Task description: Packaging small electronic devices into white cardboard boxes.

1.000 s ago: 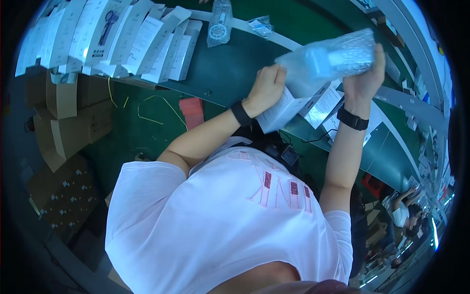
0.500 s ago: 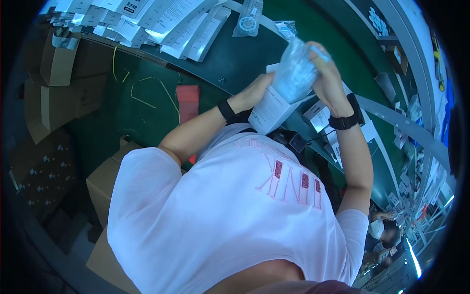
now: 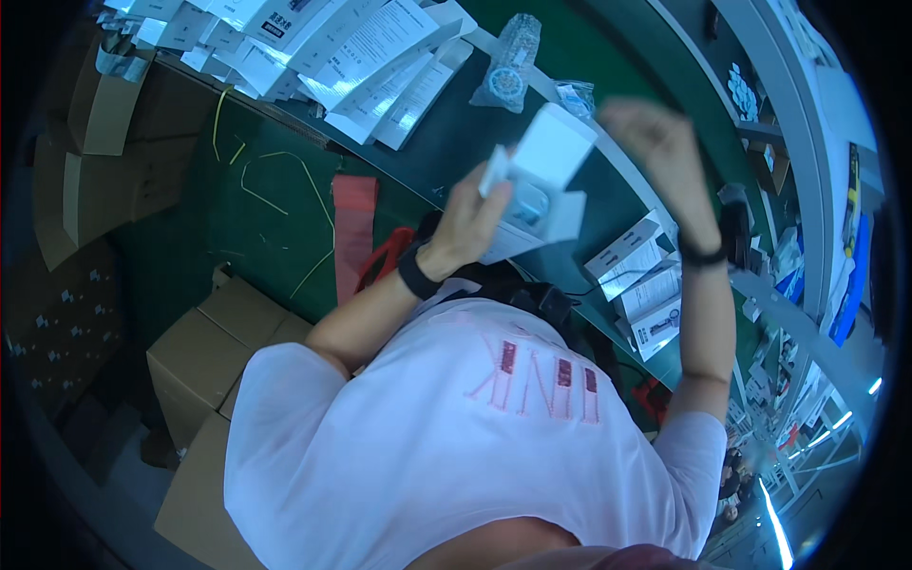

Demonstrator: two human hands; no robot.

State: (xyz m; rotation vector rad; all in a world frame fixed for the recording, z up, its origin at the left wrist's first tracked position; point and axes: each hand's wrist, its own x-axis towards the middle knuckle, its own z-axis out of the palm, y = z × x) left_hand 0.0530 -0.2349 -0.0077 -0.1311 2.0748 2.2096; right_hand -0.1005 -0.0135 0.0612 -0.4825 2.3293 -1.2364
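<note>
Over the near edge of the bench (image 3: 432, 157), your left hand (image 3: 464, 223) holds a white box (image 3: 514, 240), its mouth turned up toward the camera. The grip is clamped: thumb on the near side of the box, the other fingers mostly hidden behind its left flap. The flaps stand open, the largest rising at the far side and a smaller one spreading out at the right. Inside, a pale item (image 3: 528, 201) sits below the rim.

To the right, your right hand (image 3: 660, 152) is raised near the far edge of the bench, well apart from the box. Motion blurs its fingers; whether they are together or apart cannot be told. A black band (image 3: 415, 273) circles your left wrist.

Beyond the box, a wrapped item (image 3: 510, 68) lies on the bench, with a small bag (image 3: 575, 98) just beside it, nearer your right hand. At the upper left, a row of cartons (image 3: 366, 57), white and slanting, leans together. Below your right hand lie more white packs (image 3: 627, 256). A red strip (image 3: 354, 228) shows left of your left forearm, against the green floor (image 3: 256, 228).
</note>
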